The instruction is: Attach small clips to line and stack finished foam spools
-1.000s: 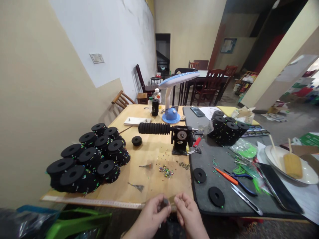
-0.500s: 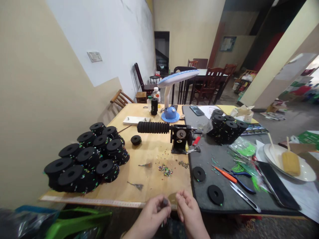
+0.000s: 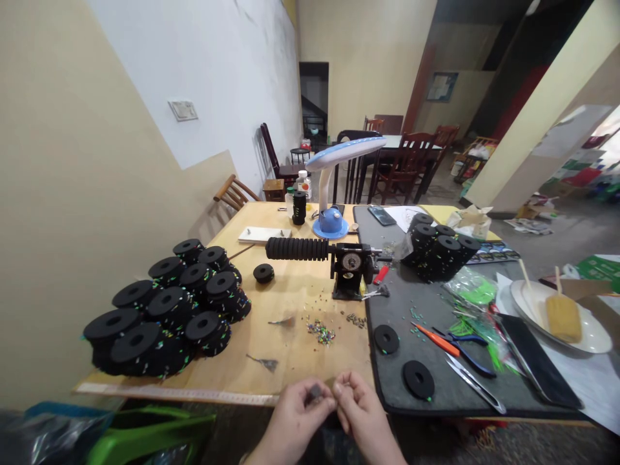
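At the table's front edge my left hand (image 3: 303, 413) is closed on a small dark grey piece (image 3: 315, 391), whose kind I cannot make out. My right hand (image 3: 361, 410) is pinched, its fingertips meeting those of the left; anything between them is hidden. Just beyond lie a pile of tiny multicoloured beads (image 3: 320, 332), a cluster of small brownish beads (image 3: 356, 320) and two thin grey fan-shaped pieces (image 3: 281, 321). Farther back stands a black winding device (image 3: 349, 270) with a row of black foam discs (image 3: 297, 248) on its shaft.
Stacked black foam spools (image 3: 167, 300) fill the left side; more spools (image 3: 438, 248) stand back right. Two foam discs (image 3: 418, 380), an orange-handled tool (image 3: 438, 339), blue pliers (image 3: 472, 355), tweezers (image 3: 477, 382) and a plate (image 3: 593, 332) lie right. A blue lamp (image 3: 331, 223) stands behind.
My right hand has moved left, so its fingertips now meet those of my left hand. The grey piece has shifted slightly with the left fingers. The view has moved very little.
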The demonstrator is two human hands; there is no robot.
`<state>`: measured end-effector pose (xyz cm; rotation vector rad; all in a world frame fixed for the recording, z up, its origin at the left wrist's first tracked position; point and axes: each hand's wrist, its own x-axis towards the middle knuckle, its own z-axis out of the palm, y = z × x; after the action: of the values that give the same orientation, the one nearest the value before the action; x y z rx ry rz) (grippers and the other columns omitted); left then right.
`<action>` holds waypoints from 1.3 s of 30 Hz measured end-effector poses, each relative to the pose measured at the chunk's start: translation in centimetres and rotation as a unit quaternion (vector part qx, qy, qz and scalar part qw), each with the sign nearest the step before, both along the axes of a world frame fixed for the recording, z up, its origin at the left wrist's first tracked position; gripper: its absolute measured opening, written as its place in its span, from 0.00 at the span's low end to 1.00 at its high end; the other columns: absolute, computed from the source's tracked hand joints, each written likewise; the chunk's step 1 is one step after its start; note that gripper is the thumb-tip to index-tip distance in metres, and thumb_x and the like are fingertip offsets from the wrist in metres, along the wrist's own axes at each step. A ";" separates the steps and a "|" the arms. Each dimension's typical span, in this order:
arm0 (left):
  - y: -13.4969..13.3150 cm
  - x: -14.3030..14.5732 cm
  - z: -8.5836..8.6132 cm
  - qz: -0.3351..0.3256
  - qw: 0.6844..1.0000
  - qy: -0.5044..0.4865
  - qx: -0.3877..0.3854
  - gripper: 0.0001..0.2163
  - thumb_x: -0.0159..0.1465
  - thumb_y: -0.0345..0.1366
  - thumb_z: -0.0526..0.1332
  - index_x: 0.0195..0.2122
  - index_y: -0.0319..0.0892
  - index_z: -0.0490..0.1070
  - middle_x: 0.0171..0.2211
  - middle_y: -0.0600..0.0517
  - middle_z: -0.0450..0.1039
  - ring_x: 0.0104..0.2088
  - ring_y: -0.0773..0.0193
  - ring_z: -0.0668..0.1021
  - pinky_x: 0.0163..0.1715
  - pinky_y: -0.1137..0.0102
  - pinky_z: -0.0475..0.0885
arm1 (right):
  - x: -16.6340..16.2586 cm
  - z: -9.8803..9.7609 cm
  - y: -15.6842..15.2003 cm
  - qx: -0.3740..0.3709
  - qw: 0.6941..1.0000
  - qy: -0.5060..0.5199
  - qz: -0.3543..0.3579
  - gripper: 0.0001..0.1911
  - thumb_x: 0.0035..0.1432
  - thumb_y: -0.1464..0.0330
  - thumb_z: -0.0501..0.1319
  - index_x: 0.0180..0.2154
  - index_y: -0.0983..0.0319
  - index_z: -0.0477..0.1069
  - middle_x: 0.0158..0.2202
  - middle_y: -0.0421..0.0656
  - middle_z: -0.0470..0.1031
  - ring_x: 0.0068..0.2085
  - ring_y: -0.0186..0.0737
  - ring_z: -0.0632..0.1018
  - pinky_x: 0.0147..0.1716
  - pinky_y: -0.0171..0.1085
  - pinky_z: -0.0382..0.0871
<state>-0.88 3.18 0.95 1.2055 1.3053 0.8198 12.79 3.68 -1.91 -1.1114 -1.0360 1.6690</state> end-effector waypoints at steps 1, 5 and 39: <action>0.1 -0.1 0.0 -0.004 1.000 0.011 0.008 0.09 0.56 0.40 0.61 0.26 0.39 0.71 0.22 0.54 0.67 0.26 0.63 0.68 0.29 0.71 0.63 | 0.3 0.1 0.1 0.007 1.000 -0.003 0.017 0.26 0.50 0.43 0.61 0.29 0.59 0.62 0.12 0.25 0.54 0.14 0.25 0.51 0.15 0.28 0.43; 0.4 -0.8 0.7 -0.030 0.997 0.067 0.037 0.08 0.58 0.38 0.59 0.27 0.39 0.71 0.22 0.54 0.67 0.26 0.64 0.68 0.28 0.72 0.61 | 1.4 0.9 0.6 0.025 0.994 -0.062 0.088 0.18 0.53 0.53 0.63 0.30 0.61 0.65 0.16 0.28 0.57 0.17 0.28 0.57 0.18 0.29 0.48; 1.9 -2.9 4.2 0.057 0.993 -0.104 -0.010 0.12 0.51 0.42 0.68 0.25 0.39 0.70 0.23 0.56 0.64 0.26 0.67 0.64 0.26 0.74 0.58 | 6.2 2.6 2.3 0.244 0.912 -0.330 0.024 0.12 0.61 0.64 0.58 0.29 0.58 0.78 0.27 0.44 0.78 0.32 0.45 0.76 0.32 0.37 0.64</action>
<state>-3.80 5.04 5.17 1.0067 1.2165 0.9855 18.97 5.95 0.70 -1.3300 -1.7989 0.9636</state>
